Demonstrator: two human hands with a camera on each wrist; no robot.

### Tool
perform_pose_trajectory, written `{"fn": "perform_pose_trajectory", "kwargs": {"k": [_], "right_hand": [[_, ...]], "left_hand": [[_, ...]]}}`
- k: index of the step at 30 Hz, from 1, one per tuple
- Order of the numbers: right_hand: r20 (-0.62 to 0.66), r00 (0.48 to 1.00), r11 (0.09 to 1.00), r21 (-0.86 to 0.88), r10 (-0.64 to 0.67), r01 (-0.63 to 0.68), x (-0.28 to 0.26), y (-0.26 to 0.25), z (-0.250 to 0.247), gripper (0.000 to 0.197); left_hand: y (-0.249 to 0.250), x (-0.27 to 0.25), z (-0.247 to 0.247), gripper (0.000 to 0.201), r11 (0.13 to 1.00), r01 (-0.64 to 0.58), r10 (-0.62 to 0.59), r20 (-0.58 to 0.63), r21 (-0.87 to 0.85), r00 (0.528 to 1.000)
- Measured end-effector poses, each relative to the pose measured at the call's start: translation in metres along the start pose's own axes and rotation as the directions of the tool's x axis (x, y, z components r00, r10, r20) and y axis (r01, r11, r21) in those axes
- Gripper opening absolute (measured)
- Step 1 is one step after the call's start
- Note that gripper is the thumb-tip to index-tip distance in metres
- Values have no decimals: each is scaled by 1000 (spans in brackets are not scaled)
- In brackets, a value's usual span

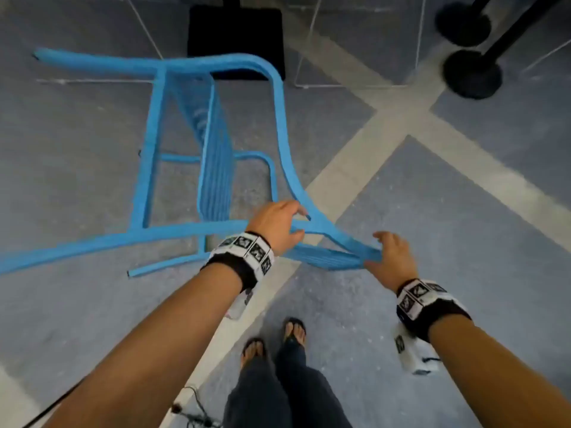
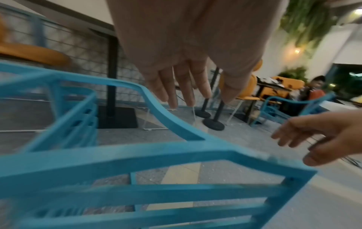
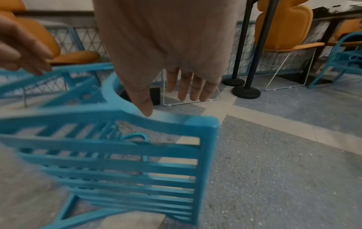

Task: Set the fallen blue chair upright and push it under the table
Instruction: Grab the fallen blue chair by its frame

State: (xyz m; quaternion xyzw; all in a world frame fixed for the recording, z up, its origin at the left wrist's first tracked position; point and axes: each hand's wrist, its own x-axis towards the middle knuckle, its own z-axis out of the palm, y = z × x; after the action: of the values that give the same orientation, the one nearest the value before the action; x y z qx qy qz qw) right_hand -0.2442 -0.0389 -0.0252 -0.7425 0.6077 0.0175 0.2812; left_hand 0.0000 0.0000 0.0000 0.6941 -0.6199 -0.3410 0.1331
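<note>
The blue slatted chair (image 1: 213,168) lies tipped over on the floor, legs pointing left and backrest toward me. My left hand (image 1: 285,220) hovers at the joint where the armrest meets the backrest; in the left wrist view its fingers (image 2: 184,89) are straight above the chair frame (image 2: 156,156). My right hand (image 1: 389,261) is at the backrest's outer corner. In the right wrist view its thumb (image 3: 145,106) touches the top rail (image 3: 166,120) and the other fingers are straight. Neither hand grips the chair. The table's black square base (image 1: 236,41) stands just beyond the chair.
Two black round post bases (image 1: 471,74) stand at the far right. My sandalled feet (image 1: 275,338) are on a pale floor stripe. A cable (image 1: 191,409) lies near them. Orange chairs (image 3: 282,31), another blue chair (image 2: 284,106) and a seated person (image 2: 313,91) are beyond.
</note>
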Motion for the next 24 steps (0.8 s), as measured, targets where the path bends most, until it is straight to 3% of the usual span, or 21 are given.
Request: {"fn": "perform_pose_trajectory", "kwargs": {"k": [4,8,14,18,21,24], "right_hand": [[107,988,991,56,111,-118,27,33,17,33],[24,992,992,40,121,-122,30,51,34,22],[6,999,998,43,50,-50,32,51,33,16],[-49,998,993,110,34,-28,19,27,11,16],[-88,996,992,119,-36,46,10,-4,-27,13],[-81,991,979,166,-106,118,-2,-42,-76,14]], "left_hand": [[-4,46,47,40,963,-161,149,70,215,986],[-1,78,80,40,833,-358,293,212,423,932],[22,94,81,24,748,-313,142,320,585,937],[36,80,55,22,725,-300,117,318,620,941],[75,62,31,25,772,-313,162,305,553,938],[119,41,-6,22,869,-222,129,231,443,964]]}}
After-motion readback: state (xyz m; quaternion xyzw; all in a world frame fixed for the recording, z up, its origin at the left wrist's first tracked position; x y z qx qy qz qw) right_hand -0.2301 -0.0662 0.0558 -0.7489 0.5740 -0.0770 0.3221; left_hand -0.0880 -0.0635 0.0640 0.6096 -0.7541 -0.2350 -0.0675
